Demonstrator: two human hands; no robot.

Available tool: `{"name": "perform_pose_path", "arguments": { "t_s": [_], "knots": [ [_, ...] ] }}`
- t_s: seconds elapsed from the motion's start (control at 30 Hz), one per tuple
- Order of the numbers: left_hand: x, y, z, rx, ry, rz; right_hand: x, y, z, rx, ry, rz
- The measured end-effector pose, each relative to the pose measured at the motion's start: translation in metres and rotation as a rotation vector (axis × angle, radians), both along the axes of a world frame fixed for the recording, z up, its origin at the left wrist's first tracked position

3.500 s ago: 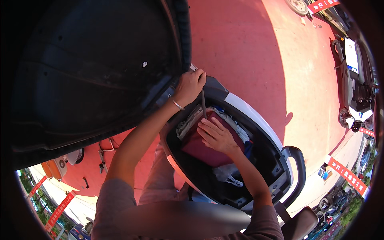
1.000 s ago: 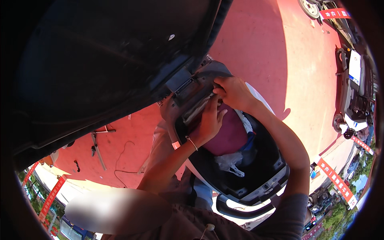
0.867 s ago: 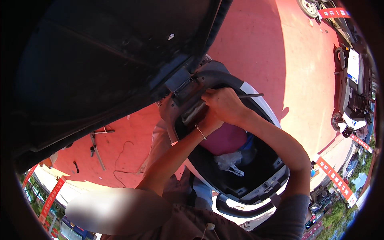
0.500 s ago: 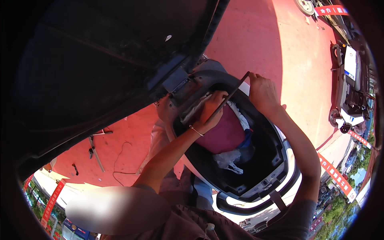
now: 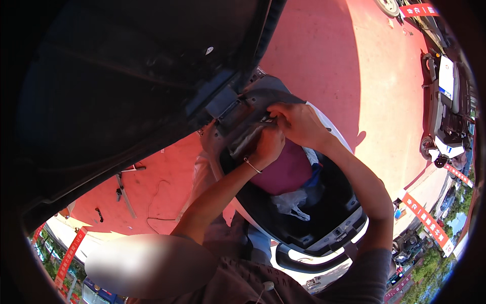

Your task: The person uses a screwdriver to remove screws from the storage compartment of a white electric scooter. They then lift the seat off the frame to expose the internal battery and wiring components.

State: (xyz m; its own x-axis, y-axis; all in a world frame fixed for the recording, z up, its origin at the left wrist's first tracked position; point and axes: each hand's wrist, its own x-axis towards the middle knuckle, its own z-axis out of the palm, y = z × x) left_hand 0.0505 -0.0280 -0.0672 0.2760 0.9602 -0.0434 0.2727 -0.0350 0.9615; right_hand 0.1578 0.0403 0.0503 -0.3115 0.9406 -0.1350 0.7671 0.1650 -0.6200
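Head view looks straight down into the open storage tub (image 5: 324,213) of a scooter, with the raised seat (image 5: 131,86) filling the upper left as a broad dark underside. The seat stands tipped up on its hinge, which leaves the hinge bracket (image 5: 238,119) at the front lip of the tub exposed, and both hands meet there.

The left hand (image 5: 268,147) comes up from below, a thin bracelet at the wrist, its fingers curled and pressed against the grey bracket plate, seemingly steadying it. The right hand (image 5: 298,124) reaches over from the right, fingers bunched together around a slim dark tool or fastener (image 5: 266,119) right at the bracket. It is too small and too hidden by the knuckles to say which. The two hands touch each other at the work point, one bracing while the other works.

Inside the tub, just below the hands, lies a dark red bundle (image 5: 286,172), with a blue scrap beside it and a crumpled clear plastic bag (image 5: 291,202) nearer the person. These sit loose on the tub floor, pushed clear of the hinge end.

On the red ground (image 5: 324,55) to the left lie a few long tools (image 5: 124,187) and a thin wire, well apart from the scooter. Another scooter (image 5: 445,101) stands parked at the far right edge.
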Motion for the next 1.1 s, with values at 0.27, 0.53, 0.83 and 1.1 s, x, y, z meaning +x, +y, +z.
{"name": "perform_pose_path", "arguments": {
  "t_s": [0.27,0.53,0.83,1.1],
  "knots": [
    [-0.022,0.012,0.020,0.112,0.035,-0.017,0.021,-0.099,0.022,-0.695,0.323,-0.531],
    [-0.017,0.011,0.028,0.256,0.009,-0.037,-0.001,-0.066,-0.018,-0.864,1.024,-0.848],
    [-0.020,0.018,-0.042,-0.013,0.523,-0.330,0.001,-0.025,-0.011,-0.061,-0.297,0.290],
    [-0.036,0.011,-0.025,-0.129,0.274,-0.410,0.016,-0.060,0.002,-0.146,-0.296,0.227]
  ]
}}
